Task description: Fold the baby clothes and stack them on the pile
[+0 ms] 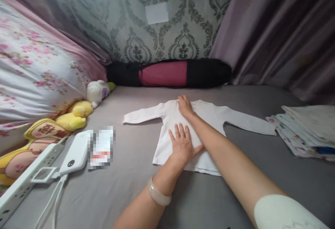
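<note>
A small white long-sleeved shirt (209, 124) lies spread flat on the grey bed sheet, both sleeves stretched out to the sides. My left hand (181, 145), with a pale bangle at the wrist, rests palm down on the shirt's lower front, fingers spread. Crossing above it, my right arm reaches to the neckline, where my right hand (185, 106) has its fingers bent and closed on the collar edge. The fingertips there are partly hidden.
Folded clothes (311, 131) are stacked at the right. On the left lie a power strip (28, 176), a white power bank (75, 154) with cables, a blurred packet (101, 148) and plush toys (75, 115). A black and red rolled bag (167, 73) lies along the wall.
</note>
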Demonstrator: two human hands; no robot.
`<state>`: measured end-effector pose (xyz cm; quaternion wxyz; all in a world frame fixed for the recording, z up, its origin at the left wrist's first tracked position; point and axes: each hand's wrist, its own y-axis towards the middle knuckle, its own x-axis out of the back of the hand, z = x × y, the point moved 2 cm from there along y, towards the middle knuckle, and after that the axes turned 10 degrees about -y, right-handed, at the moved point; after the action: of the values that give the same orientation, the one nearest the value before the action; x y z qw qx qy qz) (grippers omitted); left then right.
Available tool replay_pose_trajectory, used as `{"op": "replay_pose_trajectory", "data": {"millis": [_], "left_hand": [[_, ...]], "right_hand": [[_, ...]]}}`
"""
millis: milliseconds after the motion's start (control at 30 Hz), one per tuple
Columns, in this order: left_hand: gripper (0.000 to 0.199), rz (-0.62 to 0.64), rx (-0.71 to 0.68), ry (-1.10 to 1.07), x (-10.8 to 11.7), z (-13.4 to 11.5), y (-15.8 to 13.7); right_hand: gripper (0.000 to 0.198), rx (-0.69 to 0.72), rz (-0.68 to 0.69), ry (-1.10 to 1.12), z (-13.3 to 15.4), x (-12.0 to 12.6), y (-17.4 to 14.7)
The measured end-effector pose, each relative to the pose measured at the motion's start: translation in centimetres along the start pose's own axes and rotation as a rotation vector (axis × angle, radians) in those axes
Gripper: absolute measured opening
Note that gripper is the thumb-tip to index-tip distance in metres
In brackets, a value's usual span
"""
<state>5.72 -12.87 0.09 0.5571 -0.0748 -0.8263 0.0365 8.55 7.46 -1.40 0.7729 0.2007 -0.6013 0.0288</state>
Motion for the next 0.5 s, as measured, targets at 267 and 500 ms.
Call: {"op": "replay_pose_trajectory", "data": {"millis": [267, 500], "left_hand": [[0.127, 0.110, -0.011, -0.024, 0.5, 0.3, -0.1], [0.131, 0.223, -0.066, -0.017, 1.2, 1.4, -0.4]], "right_hand": [[0.049, 0.175, 0.166, -0.002, -1.7, 3.2, -8.7], [0.056, 0.216, 0.258, -0.067, -3.7, 7.3, -17.6]]}}
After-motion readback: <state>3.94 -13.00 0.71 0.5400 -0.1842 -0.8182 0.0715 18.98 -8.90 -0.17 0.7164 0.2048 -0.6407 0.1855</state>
